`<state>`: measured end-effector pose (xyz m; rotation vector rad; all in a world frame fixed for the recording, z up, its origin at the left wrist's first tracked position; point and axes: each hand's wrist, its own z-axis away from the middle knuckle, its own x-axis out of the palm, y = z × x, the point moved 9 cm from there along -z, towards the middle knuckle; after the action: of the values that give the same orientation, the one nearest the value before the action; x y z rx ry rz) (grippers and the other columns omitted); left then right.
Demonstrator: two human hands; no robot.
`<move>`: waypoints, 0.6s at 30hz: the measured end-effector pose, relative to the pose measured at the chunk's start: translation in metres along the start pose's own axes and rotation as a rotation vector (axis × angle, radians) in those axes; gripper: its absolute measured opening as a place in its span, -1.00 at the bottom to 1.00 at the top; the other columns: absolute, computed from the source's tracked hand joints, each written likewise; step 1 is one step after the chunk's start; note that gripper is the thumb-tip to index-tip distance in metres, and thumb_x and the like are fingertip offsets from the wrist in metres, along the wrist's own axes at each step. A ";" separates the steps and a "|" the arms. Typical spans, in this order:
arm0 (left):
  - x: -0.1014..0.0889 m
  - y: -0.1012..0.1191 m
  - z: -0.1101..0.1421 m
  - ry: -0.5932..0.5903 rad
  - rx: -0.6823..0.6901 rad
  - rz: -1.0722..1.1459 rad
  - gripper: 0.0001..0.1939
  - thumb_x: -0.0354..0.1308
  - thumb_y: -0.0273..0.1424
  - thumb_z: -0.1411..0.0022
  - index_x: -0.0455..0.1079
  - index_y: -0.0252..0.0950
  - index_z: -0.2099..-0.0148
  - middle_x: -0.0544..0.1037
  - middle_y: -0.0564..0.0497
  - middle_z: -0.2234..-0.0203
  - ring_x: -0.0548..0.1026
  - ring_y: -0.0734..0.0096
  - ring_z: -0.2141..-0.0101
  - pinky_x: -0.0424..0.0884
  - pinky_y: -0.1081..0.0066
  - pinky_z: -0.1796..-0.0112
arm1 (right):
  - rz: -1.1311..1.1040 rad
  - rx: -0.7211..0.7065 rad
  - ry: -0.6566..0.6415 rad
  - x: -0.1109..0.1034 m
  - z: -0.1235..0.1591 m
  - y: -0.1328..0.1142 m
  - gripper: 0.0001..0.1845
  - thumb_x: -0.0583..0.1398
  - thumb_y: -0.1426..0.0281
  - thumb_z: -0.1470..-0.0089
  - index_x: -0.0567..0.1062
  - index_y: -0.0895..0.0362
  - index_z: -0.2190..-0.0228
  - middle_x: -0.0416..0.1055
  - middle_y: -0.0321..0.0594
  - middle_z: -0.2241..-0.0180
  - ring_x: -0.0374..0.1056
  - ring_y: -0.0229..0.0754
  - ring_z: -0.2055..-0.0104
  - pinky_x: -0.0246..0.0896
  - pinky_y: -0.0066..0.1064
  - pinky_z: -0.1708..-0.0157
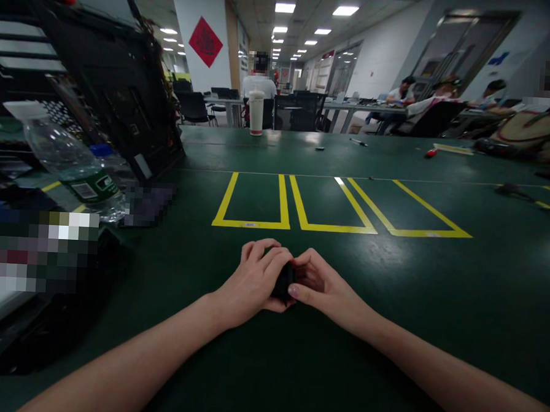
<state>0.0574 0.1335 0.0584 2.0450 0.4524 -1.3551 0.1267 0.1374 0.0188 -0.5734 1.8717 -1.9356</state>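
A small black box-like object (284, 284) is between my two hands, low over the green table (331, 362). My left hand (259, 276) wraps over its top and left side, with the thumb underneath. From the right, the fingertips and thumb of my right hand (317, 282) grip its right side. Much of the object is hidden by my fingers, so its exact kind cannot be made out. Just beyond my hands, yellow tape (250, 224) outlines several open-backed shapes on the tabletop.
At the left stand a clear plastic bottle (70, 158) and a black computer case (110, 93). A white cup (256, 114) stands at the table's far edge. A pen (359, 142) and a small red item (430, 152) lie farther back. People sit at desks beyond.
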 end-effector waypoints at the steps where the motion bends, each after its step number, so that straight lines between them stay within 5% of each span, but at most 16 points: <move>1: 0.001 0.001 0.000 -0.006 0.017 0.021 -0.44 0.19 -0.38 0.00 0.03 -0.28 -0.02 0.28 -0.10 0.05 0.19 0.12 0.02 0.09 0.11 0.05 | 0.000 0.011 0.008 -0.001 0.000 0.001 -0.76 0.16 0.37 0.02 0.24 0.08 0.27 0.26 -0.27 0.22 0.28 -0.21 0.16 0.29 -0.30 0.22; 7: 0.004 -0.002 -0.001 -0.041 0.020 0.113 -0.43 0.20 -0.38 -0.01 0.01 -0.25 -0.02 0.27 -0.09 0.05 0.28 0.19 0.06 0.16 0.17 0.08 | 0.038 0.068 0.034 -0.003 0.000 0.005 -0.71 0.16 0.34 0.02 0.24 0.10 0.23 0.26 -0.23 0.19 0.28 -0.19 0.17 0.28 -0.27 0.22; 14: 0.003 -0.005 -0.002 -0.037 0.013 0.083 -0.40 0.24 -0.45 0.05 0.02 -0.26 -0.01 0.26 -0.10 0.05 0.26 0.18 0.05 0.18 0.21 0.12 | 0.033 -0.025 0.010 -0.001 0.000 -0.002 -0.69 0.20 0.44 0.06 0.24 0.08 0.24 0.26 -0.28 0.19 0.26 -0.23 0.12 0.19 -0.27 0.09; 18: 0.003 -0.006 -0.003 -0.020 0.016 0.076 -0.42 0.22 -0.43 0.03 0.02 -0.25 -0.01 0.27 -0.10 0.05 0.26 0.17 0.06 0.18 0.22 0.13 | 0.015 -0.009 0.033 -0.002 -0.002 0.000 -0.80 0.14 0.36 -0.01 0.25 0.09 0.28 0.28 -0.29 0.27 0.30 -0.25 0.22 0.27 -0.30 0.22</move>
<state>0.0570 0.1399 0.0547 2.0394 0.3526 -1.3366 0.1276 0.1402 0.0187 -0.5319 1.9001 -1.9394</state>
